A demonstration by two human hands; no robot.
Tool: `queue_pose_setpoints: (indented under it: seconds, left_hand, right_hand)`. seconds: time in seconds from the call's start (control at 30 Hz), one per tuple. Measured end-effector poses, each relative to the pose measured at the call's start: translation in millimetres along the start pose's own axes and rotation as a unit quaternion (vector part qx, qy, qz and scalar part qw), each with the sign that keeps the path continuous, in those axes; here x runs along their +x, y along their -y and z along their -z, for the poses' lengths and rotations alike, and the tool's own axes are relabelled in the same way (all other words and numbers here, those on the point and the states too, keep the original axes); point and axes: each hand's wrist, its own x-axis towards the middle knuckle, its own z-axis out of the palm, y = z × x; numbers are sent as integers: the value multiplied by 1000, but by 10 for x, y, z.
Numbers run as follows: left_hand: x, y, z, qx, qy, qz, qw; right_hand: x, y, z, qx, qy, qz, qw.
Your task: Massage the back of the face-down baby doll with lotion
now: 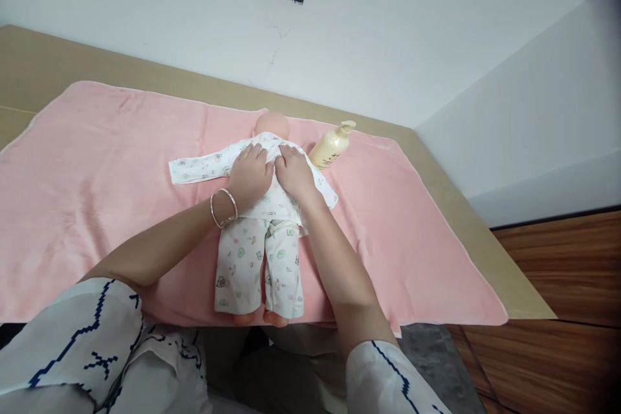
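A baby doll (273,124) lies stretched out on a pink blanket, its head toward the wall and its feet at the near edge. It wears a white printed top (272,204) and matching pants (240,265). My left hand (251,173) rests flat on the left part of the top's upper body, a silver bangle (224,208) around the wrist. Flat beside it, my right hand (294,171) presses on the right part, fingers pointing toward the doll's head. Neither hand grips anything that I can see. The doll's face is not visible.
A pale yellow pump bottle (332,144) stands on the pink blanket (121,194), close to the doll's right-side sleeve. The blanket covers most of a tan table (436,181) set against a white wall (194,26). Wooden panelling (557,259) is at the right.
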Motion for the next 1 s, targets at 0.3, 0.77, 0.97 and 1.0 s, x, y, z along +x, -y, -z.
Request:
queue_pose_setpoints:
  seconds: [0.3,0.77,0.97,1.0]
  left_hand:
    - [243,219,-5,-4,40,-18,999]
    - [130,50,56,-5,25,27,999]
    - [206,191,-78,-29,38,39,998]
    - [198,194,-99,-31,31,40,998]
  right_hand:
    - [-101,225,55,-5,-6,-27,1000]
    - [-122,248,22,-41,-18,-56,997]
    - [-134,267,62,-23,-24,-63,997]
    - [-108,220,52,-8,-25,-65,998]
